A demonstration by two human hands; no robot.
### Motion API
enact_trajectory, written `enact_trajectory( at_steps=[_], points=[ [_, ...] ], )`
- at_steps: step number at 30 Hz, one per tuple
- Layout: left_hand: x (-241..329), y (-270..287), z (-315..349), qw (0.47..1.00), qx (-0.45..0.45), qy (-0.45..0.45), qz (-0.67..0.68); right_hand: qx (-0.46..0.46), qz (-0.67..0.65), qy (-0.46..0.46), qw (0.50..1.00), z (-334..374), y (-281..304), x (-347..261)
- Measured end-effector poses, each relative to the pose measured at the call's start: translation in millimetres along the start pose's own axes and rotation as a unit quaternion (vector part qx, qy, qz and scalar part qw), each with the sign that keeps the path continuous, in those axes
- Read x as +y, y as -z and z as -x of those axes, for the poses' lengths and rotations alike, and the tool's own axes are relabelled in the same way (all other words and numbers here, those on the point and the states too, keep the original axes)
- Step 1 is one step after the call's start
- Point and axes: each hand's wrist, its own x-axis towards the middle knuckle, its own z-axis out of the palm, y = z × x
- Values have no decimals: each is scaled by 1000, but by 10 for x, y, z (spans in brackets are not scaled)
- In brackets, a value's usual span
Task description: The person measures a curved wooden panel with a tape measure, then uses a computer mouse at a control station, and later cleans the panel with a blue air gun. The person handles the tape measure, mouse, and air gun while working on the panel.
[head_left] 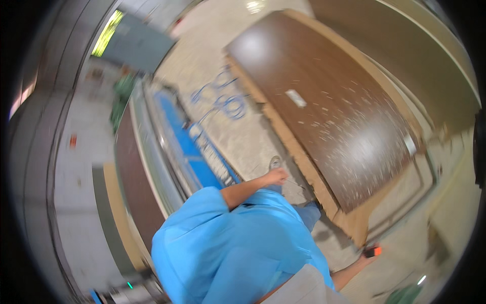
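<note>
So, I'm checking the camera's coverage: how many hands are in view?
2. The left hand is near the middle, just below the shoe in the picture; the right hand, lower right, holds a black-and-orange object. Neither is hidden entirely.

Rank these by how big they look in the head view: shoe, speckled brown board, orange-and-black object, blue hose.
Largest to smallest:
Speckled brown board
Blue hose
Orange-and-black object and shoe: too alike to rank
</note>
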Motion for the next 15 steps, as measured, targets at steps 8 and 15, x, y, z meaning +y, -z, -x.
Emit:
enact_trajectory(
  at_steps=[8, 15],
  points=[
    [-106, 1489, 109, 982, 24, -85, 168, -370, 394, -246, 805, 2155, -3036, 2928],
    [-730, 3200, 1122, 838, 234, -177, 461, -652, 529, -293, 458, 4684, -5166, 5130]
  ],
)
